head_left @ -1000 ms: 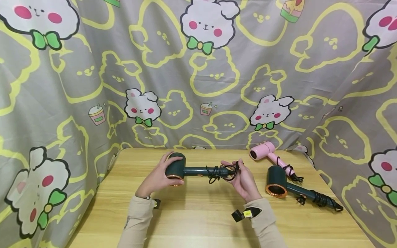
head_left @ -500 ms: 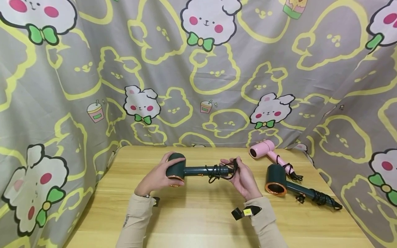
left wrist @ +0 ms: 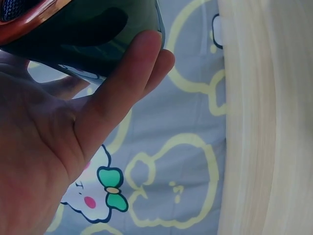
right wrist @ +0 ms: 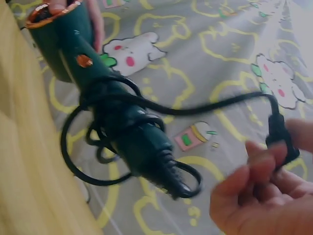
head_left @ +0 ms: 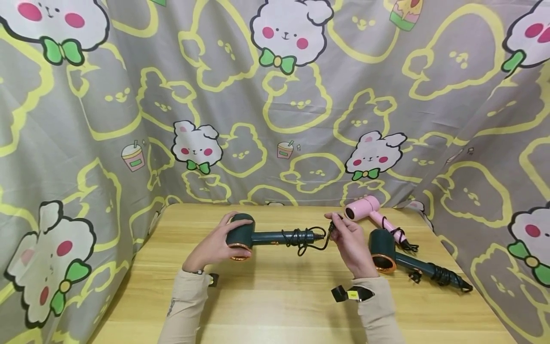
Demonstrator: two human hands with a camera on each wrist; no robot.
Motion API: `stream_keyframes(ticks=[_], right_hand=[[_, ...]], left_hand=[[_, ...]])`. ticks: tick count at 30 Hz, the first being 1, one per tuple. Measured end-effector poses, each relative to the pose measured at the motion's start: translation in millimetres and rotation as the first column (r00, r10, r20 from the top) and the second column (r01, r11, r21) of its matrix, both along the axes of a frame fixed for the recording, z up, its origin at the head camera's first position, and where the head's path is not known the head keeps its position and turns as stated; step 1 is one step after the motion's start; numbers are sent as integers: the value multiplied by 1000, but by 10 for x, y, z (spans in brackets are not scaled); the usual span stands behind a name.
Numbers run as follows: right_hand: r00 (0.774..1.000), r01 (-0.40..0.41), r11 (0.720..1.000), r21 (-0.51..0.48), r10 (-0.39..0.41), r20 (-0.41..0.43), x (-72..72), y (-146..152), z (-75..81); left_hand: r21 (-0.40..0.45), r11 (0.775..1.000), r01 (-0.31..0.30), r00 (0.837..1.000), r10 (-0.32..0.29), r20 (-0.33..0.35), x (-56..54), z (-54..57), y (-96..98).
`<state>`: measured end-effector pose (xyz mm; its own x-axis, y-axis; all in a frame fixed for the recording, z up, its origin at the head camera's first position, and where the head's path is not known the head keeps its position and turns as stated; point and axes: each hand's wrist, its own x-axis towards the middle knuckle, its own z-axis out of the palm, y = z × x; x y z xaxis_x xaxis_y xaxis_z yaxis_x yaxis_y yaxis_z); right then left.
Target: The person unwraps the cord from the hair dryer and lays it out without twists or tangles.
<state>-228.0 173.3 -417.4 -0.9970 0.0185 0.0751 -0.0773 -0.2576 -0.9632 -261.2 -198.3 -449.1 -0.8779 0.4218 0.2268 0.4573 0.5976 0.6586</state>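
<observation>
My left hand [head_left: 215,244] grips the head of a dark green hair dryer [head_left: 263,237] with a copper rim, its handle pointing right. In the left wrist view the fingers curl round the green barrel [left wrist: 98,34]. A black cord [right wrist: 210,108] is looped loosely round the handle's end, and a stretch of it runs across to the plug [right wrist: 282,142]. My right hand [head_left: 350,242] pinches that plug between thumb and fingers, to the right of the handle's ribbed end [right wrist: 171,176].
On the table's right side lies a second dark green hair dryer [head_left: 382,251] with its cord wound round the handle. Behind it is a pink hair dryer [head_left: 363,208]. A patterned curtain [head_left: 240,157] hangs round the wooden table [head_left: 275,306].
My right hand has moved right and slightly up with the plug, drawing a length of cord away from the handle. My left hand and the held hair dryer shifted slightly left.
</observation>
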Motion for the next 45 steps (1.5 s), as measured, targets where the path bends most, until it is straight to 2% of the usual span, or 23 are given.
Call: stream_keyframes(ticks=[5,9,15,20,25,34,36,45], right_hand=[[991,-128,991,46,129,-33,81,111,83],[969,-233,966,114,240,-52,104,180,108],[919,-374,901,219,391,-40,106,257,96],[885,-450,844,291,466,17,99,292,62],[855,-505,806,308,517,49,71,316,35],[809,-579,761,293,581,91,-27,384,-94],[808,-582,758,296,579,108,-49,398,-131],[833,-553,769,322,519,192,-131,417,-258]], left_hand=[[2,1000,-5,1000,5,3,8,12,-17],[11,1000,-10,1000,10,-10,4,11,-32],[11,1000,-22,999,22,-24,4,3,-71],[4,1000,-24,999,24,-26,-2,-2,-86],[4,1000,-24,999,24,-25,2,12,-87],[21,1000,-21,999,22,-29,11,15,-115],[21,1000,-21,999,21,-31,7,10,-120],[26,999,-30,999,30,-34,11,5,-118]])
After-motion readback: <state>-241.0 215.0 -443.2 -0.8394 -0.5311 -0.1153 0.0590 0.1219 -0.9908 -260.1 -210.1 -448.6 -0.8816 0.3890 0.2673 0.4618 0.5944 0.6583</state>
